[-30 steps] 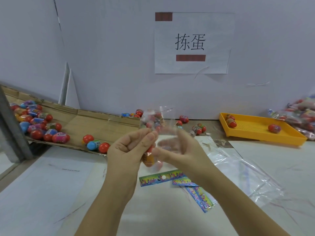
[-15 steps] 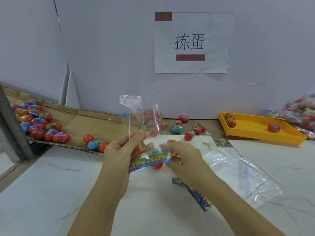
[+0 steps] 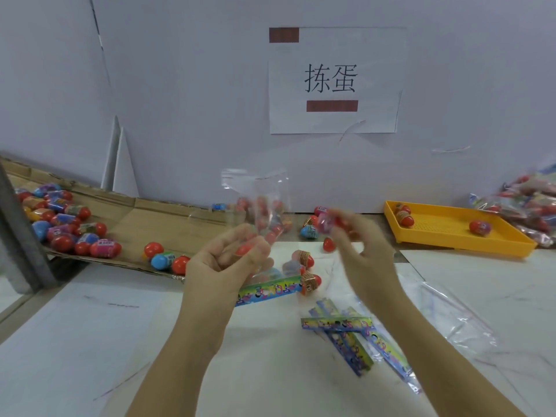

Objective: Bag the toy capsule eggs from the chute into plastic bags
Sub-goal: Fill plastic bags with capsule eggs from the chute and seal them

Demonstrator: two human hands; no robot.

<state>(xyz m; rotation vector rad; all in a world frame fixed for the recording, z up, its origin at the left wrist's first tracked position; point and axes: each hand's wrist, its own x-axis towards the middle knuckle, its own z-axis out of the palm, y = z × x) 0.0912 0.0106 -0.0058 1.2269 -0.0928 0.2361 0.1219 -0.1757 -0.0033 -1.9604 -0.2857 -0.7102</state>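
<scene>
A: Near stuff first, quick.
B: Spare bags (image 3: 346,329) lie fanned on the counter (image 3: 90,341) at near right, just under the right forearm, with loose clear film (image 3: 445,320) beside them. White counter shows at near left, so there's elbow room on that side.
A: Hands?
B: The left hand (image 3: 225,266) has its fingers curled round the lower part of the plastic bag (image 3: 258,194), mouth up. The right hand (image 3: 364,257) is blurred and pinches an egg (image 3: 329,222) at its fingertips, level with the bag and just right of it.
A: Step?
B: Loading, I'd say. The egg is not yet in.
A: Next move needs?
B: Probably lifting the egg over the mouth and dropping it in. The film is floppy, so the mouth may fold shut.
A: Anything below?
B: A printed strip (image 3: 267,291) sits under the left hand, with two banded eggs (image 3: 307,258) just beside it. I can't tell if they are in the bag or on the counter.
A: Edges farther out?
B: The chute (image 3: 120,227) lip runs just left of the left hand, and chute eggs (image 3: 60,233) crowd it. The yellow tray (image 3: 481,245) rim is at far right, well apart. Filled bags (image 3: 529,206) sit beyond it. The wall (image 3: 180,100) stands close behind, so there's little room forward.
</scene>
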